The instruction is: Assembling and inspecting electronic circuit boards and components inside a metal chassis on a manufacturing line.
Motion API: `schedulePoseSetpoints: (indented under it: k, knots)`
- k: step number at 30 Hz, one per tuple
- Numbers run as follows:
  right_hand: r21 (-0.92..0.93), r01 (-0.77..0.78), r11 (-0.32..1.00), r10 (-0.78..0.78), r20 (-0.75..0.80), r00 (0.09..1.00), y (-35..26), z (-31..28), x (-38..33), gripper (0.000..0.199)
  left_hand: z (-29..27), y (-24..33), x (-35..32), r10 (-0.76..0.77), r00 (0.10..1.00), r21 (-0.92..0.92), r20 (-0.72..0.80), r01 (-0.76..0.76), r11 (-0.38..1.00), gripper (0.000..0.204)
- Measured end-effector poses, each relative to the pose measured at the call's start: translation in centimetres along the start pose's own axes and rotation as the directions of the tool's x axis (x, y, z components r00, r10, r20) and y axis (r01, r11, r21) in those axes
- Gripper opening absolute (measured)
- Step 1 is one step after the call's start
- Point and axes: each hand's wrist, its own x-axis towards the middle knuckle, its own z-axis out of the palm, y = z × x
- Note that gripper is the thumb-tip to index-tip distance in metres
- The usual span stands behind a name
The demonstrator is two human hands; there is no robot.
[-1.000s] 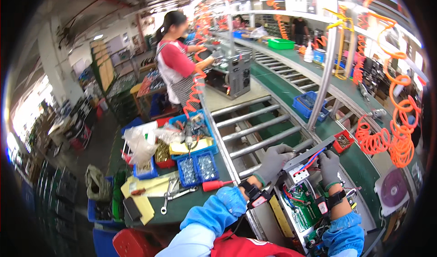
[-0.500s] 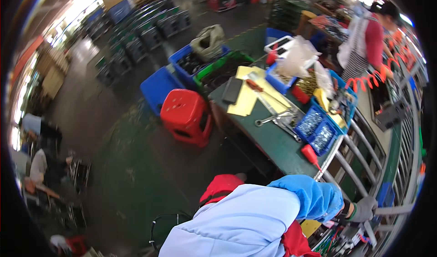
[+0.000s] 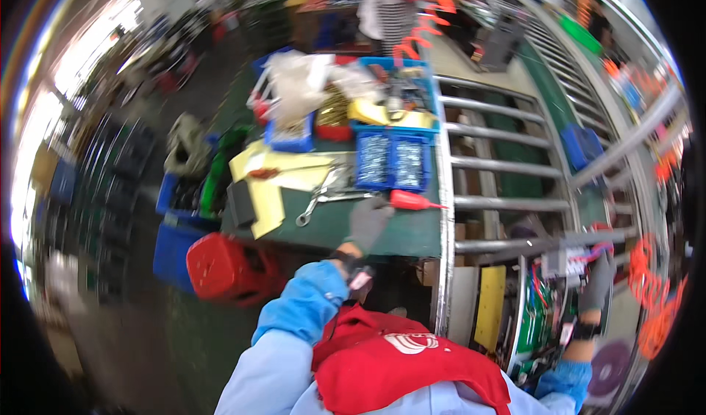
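Observation:
My left hand, in a grey glove, is over the green bench top, just below the blue trays of small metal fasteners. Beside its fingertips lie a red squeeze bottle with a thin nozzle and a metal combination wrench. Motion blurs those fingers, so their grip is unclear. At the right, my right hand, gloved too, rests along the side of an opened unit with green circuit boards. Its fingertips are near a light grey box and coloured wires; whether they grip anything is hidden.
A metal roller conveyor runs beside the bench. Yellow paper, a screwdriver and a dark block lie on the bench's left. A red stool and blue bins stand left. Coiled orange hoses hang right. Another person stands beyond.
My view has swung to the right, so the bench appears further left. My left hand now shows over the bench beside the tools, and the opened unit is more fully in view.

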Motion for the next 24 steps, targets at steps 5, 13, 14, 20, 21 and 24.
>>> schedulePoseSetpoints:
  k: [5,13,14,20,21,24]
  knots:
    - [-0.292,-0.028,0.956,-0.061,-0.291,0.955,-1.0,-2.2,-2.9,0.021,4.3,1.5,6.2,0.252,0.963,0.090,0.099,-0.261,0.961,0.027]
    - [-0.865,0.340,0.370,-0.648,0.022,0.761,-0.3,3.0,-2.9,0.013,4.2,5.8,12.8,0.465,0.423,0.616,0.778,-0.662,-0.428,0.033]
    - [-0.736,0.280,0.616,-0.516,-0.107,0.850,-1.0,3.4,-2.9,0.015,4.4,7.0,11.8,0.462,0.335,0.544,0.821,-0.703,-0.457,0.033]
    - [-0.526,0.073,0.847,-0.285,-0.333,0.899,-2.3,3.7,-3.7,0.033,11.1,11.1,10.0,0.365,0.756,0.643,0.544,-0.655,0.398,0.049]
    - [-0.534,0.074,0.842,-0.294,-0.339,0.894,-1.8,4.0,-3.1,0.033,12.2,11.6,9.6,0.281,0.827,0.647,0.486,-0.558,0.520,0.051]
    - [-0.524,0.046,0.850,-0.258,-0.339,0.905,-2.3,4.6,-2.9,0.030,16.5,14.3,6.3,0.315,0.747,0.440,0.586,-0.619,0.650,0.055]
